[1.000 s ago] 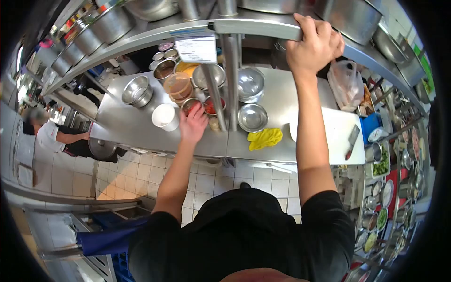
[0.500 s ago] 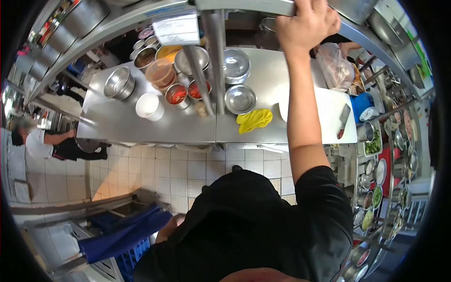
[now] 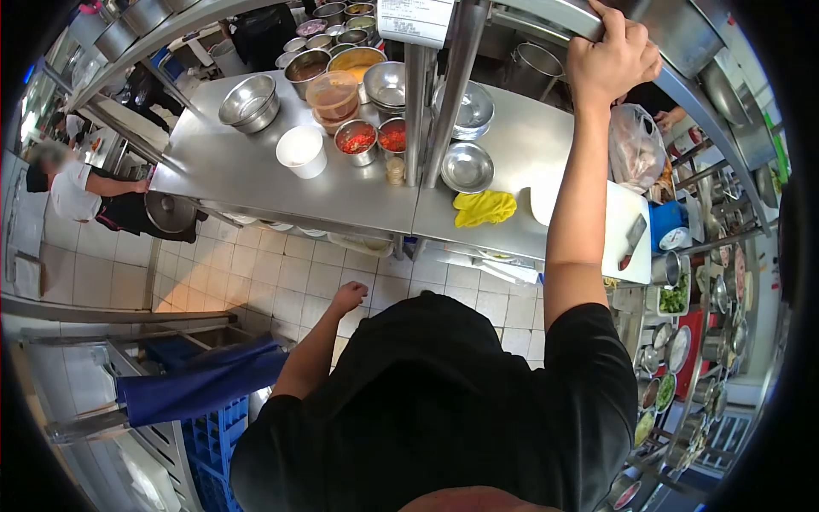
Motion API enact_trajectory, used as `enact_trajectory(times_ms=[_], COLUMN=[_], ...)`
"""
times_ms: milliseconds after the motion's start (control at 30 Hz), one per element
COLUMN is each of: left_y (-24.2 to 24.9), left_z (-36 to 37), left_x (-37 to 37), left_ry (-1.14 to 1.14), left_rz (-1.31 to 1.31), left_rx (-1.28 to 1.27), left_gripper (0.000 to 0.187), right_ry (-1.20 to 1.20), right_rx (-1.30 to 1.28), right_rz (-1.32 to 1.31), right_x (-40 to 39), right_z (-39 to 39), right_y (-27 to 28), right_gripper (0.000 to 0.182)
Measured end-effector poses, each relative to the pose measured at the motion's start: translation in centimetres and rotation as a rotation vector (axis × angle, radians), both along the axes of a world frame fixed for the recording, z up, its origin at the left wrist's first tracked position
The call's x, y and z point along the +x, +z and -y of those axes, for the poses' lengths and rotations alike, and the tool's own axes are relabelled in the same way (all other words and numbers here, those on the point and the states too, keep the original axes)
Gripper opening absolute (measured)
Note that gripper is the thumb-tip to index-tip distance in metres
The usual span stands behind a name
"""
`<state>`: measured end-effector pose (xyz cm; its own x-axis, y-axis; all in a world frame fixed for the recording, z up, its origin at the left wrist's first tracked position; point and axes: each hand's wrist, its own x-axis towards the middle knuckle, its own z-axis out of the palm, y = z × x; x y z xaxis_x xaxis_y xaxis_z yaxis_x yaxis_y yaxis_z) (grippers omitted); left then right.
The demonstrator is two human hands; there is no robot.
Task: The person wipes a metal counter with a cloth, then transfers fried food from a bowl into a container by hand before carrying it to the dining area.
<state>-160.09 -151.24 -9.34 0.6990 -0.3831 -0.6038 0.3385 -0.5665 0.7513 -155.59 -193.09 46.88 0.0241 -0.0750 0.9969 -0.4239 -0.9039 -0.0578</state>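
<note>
My right hand (image 3: 612, 55) is raised at the upper right, its fingers wrapped over the metal edge of the overhead shelf (image 3: 554, 19). My left hand (image 3: 351, 297) hangs low over the tiled floor, touching nothing, with its fingers curled in. Below my right forearm lies a white cutting board (image 3: 630, 213), and a knife (image 3: 632, 242) rests on it. Left of the board are a yellow cloth (image 3: 485, 208) and a steel bowl (image 3: 467, 167). A white tub (image 3: 301, 152) and tins of chopped red food (image 3: 356, 142) stand on the steel counter (image 3: 230, 175).
Steel posts (image 3: 456, 94) rise from the counter's middle. A co-worker in a white shirt (image 3: 70, 192) stands at the far left beside a round lid (image 3: 171, 210). Blue crates (image 3: 213, 448) are at the lower left. Racks of food tins (image 3: 674, 294) line the right side.
My left hand has come forward from beside my body, out over the floor. The view has shifted, so the counter appears higher and further right. My right hand still holds the shelf edge.
</note>
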Motion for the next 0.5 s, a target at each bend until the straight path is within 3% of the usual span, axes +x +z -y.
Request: enact_trajectory(times_ms=[133, 167, 233, 300, 333, 367, 433, 500], left_y=[-1.9, -1.2, -3.1, -12.3, -8.7, -7.8, -7.1, -5.5], left_z=[-0.3, -0.9, -3.5, -8.7, -9.1, -10.1, -12.0, -13.4], left_x=[-1.9, -2.7, -3.9, -5.5, -5.6, -6.2, -7.2, -7.9], left_ry=[-0.134, -0.165, -0.353, -0.735, -1.035, -1.006, -0.48, -0.234], left_rz=[0.07, -0.039, 0.041, 0.403, 0.376, 0.304, -0.164, -0.242], left_rx=[0.017, 0.114, 0.278, 0.263, 0.359, 0.391, 0.491, 0.467], left_gripper=[0.035, 0.036, 0.037, 0.033, 0.028, 0.026, 0.025, 0.024], right_ry=[-0.043, -0.036, -0.022, -0.05, -0.065, -0.073, -0.118, -0.124], right_rx=[-0.039, -0.017, 0.008, 0.001, -0.008, -0.006, 0.006, -0.017], right_rz=[-0.08, -0.078, -0.111, -0.093, -0.079, -0.083, -0.083, -0.079], right_x=[0.4, 0.5, 0.4, 0.6, 0.8, 0.8, 1.0, 1.1], right_z=[3.6, 3.4, 3.5, 3.3, 3.3, 3.2, 3.2, 3.5], right_y=[-1.1, -1.0, -0.9, -0.9, -1.0, -0.9, -0.9, -1.0], right_gripper=[0.037, 0.037, 0.039, 0.039, 0.039, 0.039, 0.039, 0.04])
